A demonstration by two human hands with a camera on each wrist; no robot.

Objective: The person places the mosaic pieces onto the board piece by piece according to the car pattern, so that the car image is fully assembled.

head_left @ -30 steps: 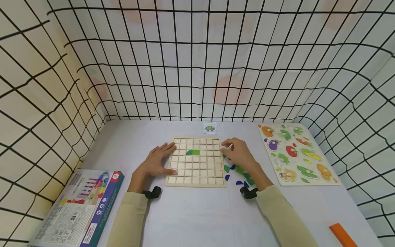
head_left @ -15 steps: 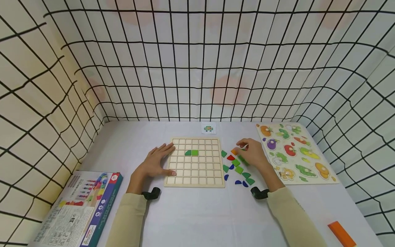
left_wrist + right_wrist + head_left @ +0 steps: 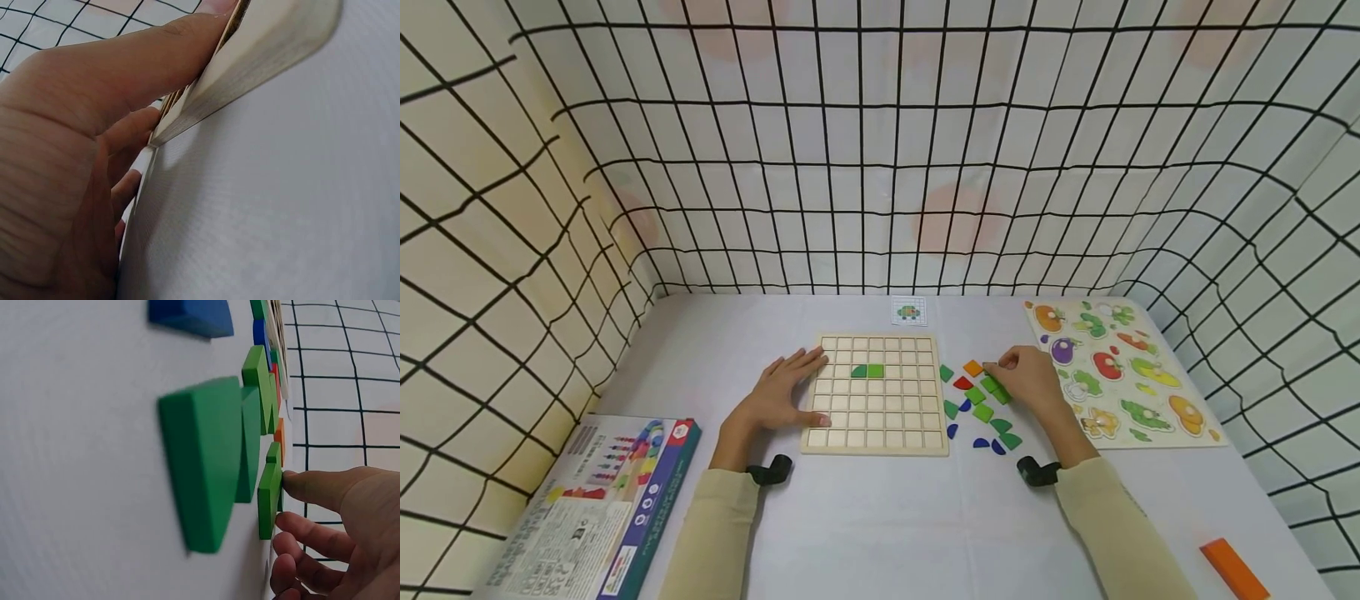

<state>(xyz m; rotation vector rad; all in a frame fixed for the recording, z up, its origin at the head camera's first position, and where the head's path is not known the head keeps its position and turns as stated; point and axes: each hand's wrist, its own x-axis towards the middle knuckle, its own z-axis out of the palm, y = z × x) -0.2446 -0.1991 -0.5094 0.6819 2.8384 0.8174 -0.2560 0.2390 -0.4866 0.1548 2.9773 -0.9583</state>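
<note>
A wooden grid board [image 3: 880, 417] lies mid-table, with a dark green quarter-round tile [image 3: 859, 372] and a light green square tile [image 3: 876, 371] side by side in its cells. My left hand [image 3: 777, 393] rests at its left edge, fingers spread; the thumb lies on the rim in the left wrist view. Right of the board my right hand [image 3: 1028, 379] reaches into loose tiles. Its thumb and index finger pinch a green tile [image 3: 280, 492], mostly hidden, beside light green squares [image 3: 997, 390]. An orange square [image 3: 973, 367] and a red piece [image 3: 962, 383] lie just left of the fingertips.
A small pattern card [image 3: 909, 312] lies behind the board. To the right is a vegetable puzzle board [image 3: 1120, 392]; an orange block [image 3: 1235, 568] lies at front right. A printed box [image 3: 595, 508] stands at left. Black wire mesh [image 3: 865, 167] surrounds the table.
My right hand has moved right from the board's right edge to the loose tiles, uncovering several of them. My left hand stays on the board's edge.
</note>
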